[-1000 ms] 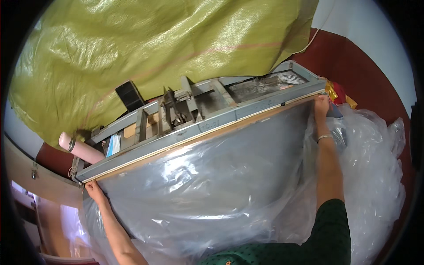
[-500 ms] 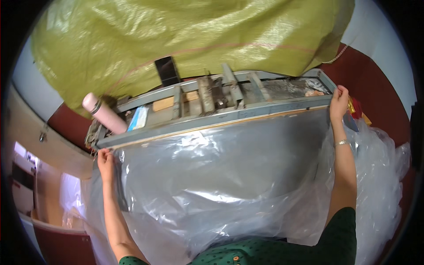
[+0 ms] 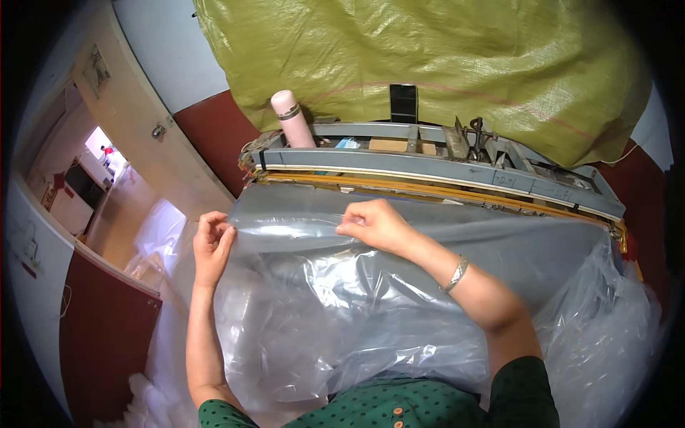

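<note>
Right hand has its thumb and finger pinched together on the clear plastic sheet. The left hand is curled, thumb close to its fingers, by the sheet's left part; the plastic is so see-through that I can't tell if it has a grip. The sheet spreads between the gray metal frame and the green shirt. This step looks like straightening the plastic; the next move calls for a gentle, even pull.

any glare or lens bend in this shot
In the head view, white glare streaks the clear plastic sheet; also in the head view, the grey metal frame looks bowed, likely fisheye distortion, and the picture's corners go black.
</note>
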A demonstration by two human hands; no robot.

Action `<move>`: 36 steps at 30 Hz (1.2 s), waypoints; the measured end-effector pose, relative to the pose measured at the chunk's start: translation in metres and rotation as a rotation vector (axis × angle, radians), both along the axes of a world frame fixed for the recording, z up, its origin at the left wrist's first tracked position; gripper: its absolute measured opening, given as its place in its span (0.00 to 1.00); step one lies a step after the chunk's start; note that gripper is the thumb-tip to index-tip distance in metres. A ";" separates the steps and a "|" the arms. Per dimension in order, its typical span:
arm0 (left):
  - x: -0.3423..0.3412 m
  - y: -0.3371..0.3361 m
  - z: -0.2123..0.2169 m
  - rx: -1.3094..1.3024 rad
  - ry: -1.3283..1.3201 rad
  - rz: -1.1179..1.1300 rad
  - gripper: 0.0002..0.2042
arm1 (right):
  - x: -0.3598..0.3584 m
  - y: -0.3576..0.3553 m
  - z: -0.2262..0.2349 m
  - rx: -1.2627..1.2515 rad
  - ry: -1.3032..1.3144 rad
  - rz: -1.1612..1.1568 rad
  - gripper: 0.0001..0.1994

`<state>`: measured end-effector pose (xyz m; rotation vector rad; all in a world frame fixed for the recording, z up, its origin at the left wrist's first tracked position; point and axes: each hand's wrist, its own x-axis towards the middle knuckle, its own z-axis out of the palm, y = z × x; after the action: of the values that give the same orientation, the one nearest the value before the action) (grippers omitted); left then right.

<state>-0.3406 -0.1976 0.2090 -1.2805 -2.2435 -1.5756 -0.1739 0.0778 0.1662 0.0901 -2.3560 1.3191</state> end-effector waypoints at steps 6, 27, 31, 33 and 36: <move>0.010 -0.042 -0.033 -1.012 -0.127 -0.339 0.10 | 0.100 0.107 -0.071 -0.094 -0.028 -0.500 0.06; -0.154 -0.144 -0.068 -1.340 0.760 0.435 0.09 | 0.728 0.294 -0.108 0.643 -0.418 -1.993 0.15; -0.139 -0.081 0.060 -0.352 0.974 0.932 0.08 | 0.673 0.308 -0.102 0.569 -0.419 -2.005 0.14; -0.132 -0.055 0.060 -0.119 0.955 0.948 0.12 | 0.648 0.315 -0.100 0.550 -0.449 -2.049 0.14; -0.157 -0.035 -0.040 -0.215 0.385 0.543 0.21 | 0.603 0.311 -0.102 0.427 -0.504 -2.017 0.13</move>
<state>-0.4977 -0.2322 0.1685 -0.8126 -2.2747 -0.8424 0.4290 0.3892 0.0643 -1.9733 -1.5014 -0.2402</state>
